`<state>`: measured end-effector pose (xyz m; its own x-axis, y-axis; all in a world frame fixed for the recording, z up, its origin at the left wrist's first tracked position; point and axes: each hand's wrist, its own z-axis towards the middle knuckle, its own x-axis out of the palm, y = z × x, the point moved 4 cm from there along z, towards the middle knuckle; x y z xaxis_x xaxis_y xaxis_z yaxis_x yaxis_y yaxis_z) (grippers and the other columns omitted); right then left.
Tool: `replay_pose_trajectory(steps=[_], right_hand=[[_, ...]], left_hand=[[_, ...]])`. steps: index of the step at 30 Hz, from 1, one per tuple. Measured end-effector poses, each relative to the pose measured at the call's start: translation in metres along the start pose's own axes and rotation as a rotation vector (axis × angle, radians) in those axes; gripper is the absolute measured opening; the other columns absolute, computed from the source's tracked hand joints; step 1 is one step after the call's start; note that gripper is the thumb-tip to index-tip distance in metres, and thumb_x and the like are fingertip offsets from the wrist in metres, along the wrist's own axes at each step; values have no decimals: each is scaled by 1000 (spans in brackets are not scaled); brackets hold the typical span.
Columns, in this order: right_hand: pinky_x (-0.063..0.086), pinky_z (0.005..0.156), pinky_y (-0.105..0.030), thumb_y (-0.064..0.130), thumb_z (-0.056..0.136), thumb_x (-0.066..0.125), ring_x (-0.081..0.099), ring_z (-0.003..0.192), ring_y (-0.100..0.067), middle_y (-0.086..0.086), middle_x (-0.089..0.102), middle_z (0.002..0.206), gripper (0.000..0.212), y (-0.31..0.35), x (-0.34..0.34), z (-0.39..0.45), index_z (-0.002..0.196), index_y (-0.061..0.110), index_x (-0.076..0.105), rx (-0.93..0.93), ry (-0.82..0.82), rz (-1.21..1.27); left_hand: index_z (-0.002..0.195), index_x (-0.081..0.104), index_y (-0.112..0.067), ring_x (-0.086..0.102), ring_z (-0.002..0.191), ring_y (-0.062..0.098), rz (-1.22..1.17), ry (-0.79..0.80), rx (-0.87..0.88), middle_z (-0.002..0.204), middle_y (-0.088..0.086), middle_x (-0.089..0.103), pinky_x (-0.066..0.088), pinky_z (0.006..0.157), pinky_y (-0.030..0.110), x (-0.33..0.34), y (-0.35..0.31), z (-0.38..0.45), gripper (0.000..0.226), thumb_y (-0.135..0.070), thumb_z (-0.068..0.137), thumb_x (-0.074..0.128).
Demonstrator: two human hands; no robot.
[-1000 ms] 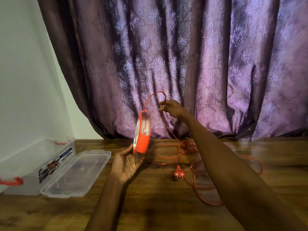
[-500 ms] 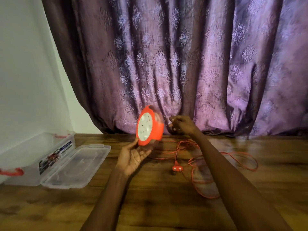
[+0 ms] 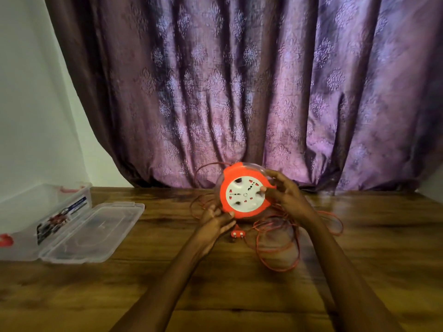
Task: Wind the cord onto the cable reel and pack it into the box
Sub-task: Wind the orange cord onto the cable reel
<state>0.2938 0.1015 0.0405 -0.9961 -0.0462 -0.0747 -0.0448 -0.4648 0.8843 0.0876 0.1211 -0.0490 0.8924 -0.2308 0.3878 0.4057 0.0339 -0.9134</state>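
Sitting open well to the left of the cable reel (image 3: pixel 245 190), the clear plastic box (image 3: pixel 45 213) is resting on the wooden table (image 3: pixel 215 283) with its lid (image 3: pixel 93 232) lying flat beside it. The left hand (image 3: pixel 215 222) is gripping the reel's lower left rim, and the right hand (image 3: pixel 285 194) is grasping its right edge. Below and right of the reel, the orange cord (image 3: pixel 282 238) is lying in loose loops, its plug (image 3: pixel 238 234) just below the reel.

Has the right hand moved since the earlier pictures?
Yes. The right hand came down from pinching the cord high before the curtain onto the cable reel.
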Motion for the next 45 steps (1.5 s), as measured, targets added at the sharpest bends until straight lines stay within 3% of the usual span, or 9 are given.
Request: replay_pose_trajectory(steps=[5, 9, 14, 24, 31, 36, 38, 41, 45], right_hand=[[55, 81, -23, 0, 84, 70, 65, 101, -4, 10, 70, 111, 49, 7, -17, -6, 126, 22, 61, -65, 25, -74], [56, 70, -20, 4, 88, 69, 70, 86, -3, -7, 66, 112, 44, -9, -17, -4, 128, 17, 57, -65, -152, -97], [46, 97, -38, 25, 92, 64, 52, 117, -21, -3, 50, 125, 36, -24, 5, -11, 128, 28, 61, -405, -117, -837], [43, 80, -42, 49, 86, 58, 57, 100, -27, 0, 64, 116, 56, -20, 59, -17, 140, 44, 44, -446, -107, -1515], [42, 84, -41, 61, 74, 59, 65, 94, -33, -9, 73, 97, 61, -24, 57, -18, 130, 39, 49, -56, -300, -1326], [38, 42, -21, 57, 83, 66, 58, 40, -15, -11, 75, 73, 48, -40, 58, -21, 93, 11, 65, 597, -425, 119], [34, 35, -14, 56, 88, 61, 50, 34, -9, -9, 76, 74, 49, -44, 60, -23, 91, 8, 67, 667, -349, 251], [38, 34, -18, 46, 92, 61, 49, 35, -11, -9, 76, 76, 41, -39, 50, -22, 88, 5, 68, 558, -290, 131], [53, 72, -37, 31, 89, 63, 66, 89, -24, -1, 71, 102, 19, -17, 28, -18, 105, 25, 71, -124, -328, -895]], left_hand=[[128, 56, -14, 70, 101, 17, 64, 53, 60, 121, 5, 71, 59, 76, 26, 9, 3, 2, 43, 0, 89, 68], [115, 66, -11, 69, 93, 21, 108, 43, 93, 114, 9, 72, 62, 73, 33, 8, 0, 3, 25, -9, 90, 70], [114, 62, -1, 66, 94, 26, 114, -83, 100, 107, 17, 66, 62, 77, 41, -3, -9, 3, 26, -3, 90, 68], [111, 48, -15, 67, 86, 22, 120, -164, 211, 101, 9, 66, 62, 67, 43, -5, -21, -5, 42, 13, 86, 65], [110, 48, -16, 70, 67, -1, 314, -164, 272, 92, 6, 66, 55, 52, 20, 3, -5, -4, 44, 13, 83, 68], [105, 45, -26, 71, 75, 16, 368, -143, 282, 104, 17, 66, 59, 59, 37, 7, 4, -4, 44, 1, 85, 73], [105, 48, -27, 69, 79, 17, 381, -174, 305, 102, 13, 68, 58, 65, 35, 7, 4, -2, 43, 0, 84, 74], [108, 53, -24, 68, 91, 16, 261, -239, 297, 106, 11, 69, 59, 74, 37, -2, 0, 3, 39, 1, 85, 73], [116, 56, -17, 68, 89, 16, 79, -227, 212, 100, 0, 71, 61, 63, 34, -14, -11, 6, 34, 1, 89, 67]])
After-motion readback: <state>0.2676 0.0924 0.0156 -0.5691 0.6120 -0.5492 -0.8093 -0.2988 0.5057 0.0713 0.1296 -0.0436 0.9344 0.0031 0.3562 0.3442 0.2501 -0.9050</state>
